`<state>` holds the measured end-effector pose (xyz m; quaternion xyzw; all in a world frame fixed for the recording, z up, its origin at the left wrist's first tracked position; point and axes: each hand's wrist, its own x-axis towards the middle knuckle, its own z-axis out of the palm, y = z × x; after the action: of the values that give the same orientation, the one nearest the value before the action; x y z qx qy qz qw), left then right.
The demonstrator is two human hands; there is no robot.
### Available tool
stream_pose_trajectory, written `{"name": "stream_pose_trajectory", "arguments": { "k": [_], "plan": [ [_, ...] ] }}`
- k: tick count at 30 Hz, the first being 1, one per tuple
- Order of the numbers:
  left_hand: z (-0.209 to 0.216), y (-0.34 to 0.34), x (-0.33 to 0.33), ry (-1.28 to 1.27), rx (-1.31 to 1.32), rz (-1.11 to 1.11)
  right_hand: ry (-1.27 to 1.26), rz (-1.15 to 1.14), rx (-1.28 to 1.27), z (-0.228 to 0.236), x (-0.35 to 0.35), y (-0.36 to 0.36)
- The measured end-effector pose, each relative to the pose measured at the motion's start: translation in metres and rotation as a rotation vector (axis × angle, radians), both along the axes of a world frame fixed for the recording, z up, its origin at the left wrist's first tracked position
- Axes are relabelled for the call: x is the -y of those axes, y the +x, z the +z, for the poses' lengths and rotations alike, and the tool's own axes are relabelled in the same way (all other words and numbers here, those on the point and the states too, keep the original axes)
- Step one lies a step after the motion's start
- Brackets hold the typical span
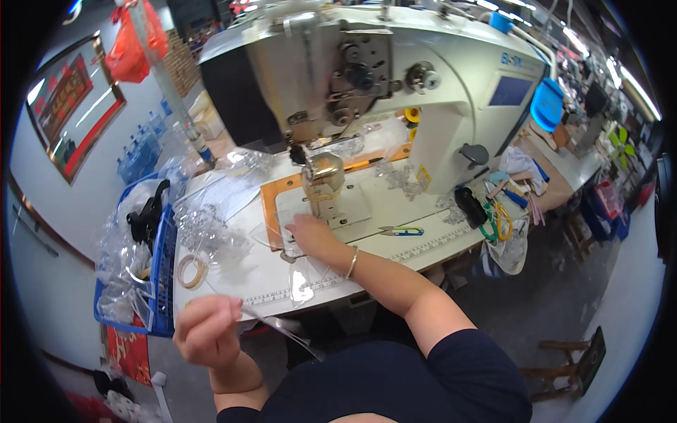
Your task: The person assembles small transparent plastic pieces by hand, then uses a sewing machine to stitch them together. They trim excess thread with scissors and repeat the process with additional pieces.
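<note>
A large white sewing machine (444, 77) stands in front of me. My right hand (312, 236) is on its bed, left of the presser foot area (326, 201), with fingers drawn together on a clear plastic piece (302, 285) whose outline is hard to see. Part of that plastic hangs toward the table's front edge. Nearer to me and to the left, my left hand (208, 330) is raised off the table. Its fingers are pinched on a thin clear plastic strip (278, 326) that trails right, toward my body.
Left of the table sits a blue basket (166, 268) of clear plastic. A tape roll (191, 271) and crumpled clear pieces (211, 236) lie on the tabletop. Small snips (402, 231) rest near the ruler tape (423, 247); scissors (493, 218) lie at the right. A wooden stool (564, 366) stands lower right.
</note>
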<state>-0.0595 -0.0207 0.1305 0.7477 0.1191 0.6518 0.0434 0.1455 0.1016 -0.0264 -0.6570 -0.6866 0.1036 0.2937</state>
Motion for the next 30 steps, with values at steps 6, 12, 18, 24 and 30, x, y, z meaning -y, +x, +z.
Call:
{"name": "stream_pose_trajectory", "arguments": {
  "k": [6,12,18,24,30],
  "plan": [
    [-0.022,0.021,-0.050,-0.434,-0.199,0.074,-0.132,0.545,-0.721,0.085,0.083,0.004],
    [-0.050,0.048,-0.078,-0.317,0.056,0.156,-0.356,0.455,-1.151,0.081,0.098,0.006],
    [-0.124,0.015,-0.064,-1.443,0.334,-0.641,-0.361,0.447,-1.128,0.085,0.091,0.007],
    [-0.114,0.027,-0.055,-1.324,0.130,-0.498,-0.199,0.261,-0.846,0.067,0.095,-0.004],
    [-0.112,0.029,-0.057,-1.358,0.462,-0.481,0.238,-0.196,-0.337,0.056,0.079,0.099]
  ]
}}
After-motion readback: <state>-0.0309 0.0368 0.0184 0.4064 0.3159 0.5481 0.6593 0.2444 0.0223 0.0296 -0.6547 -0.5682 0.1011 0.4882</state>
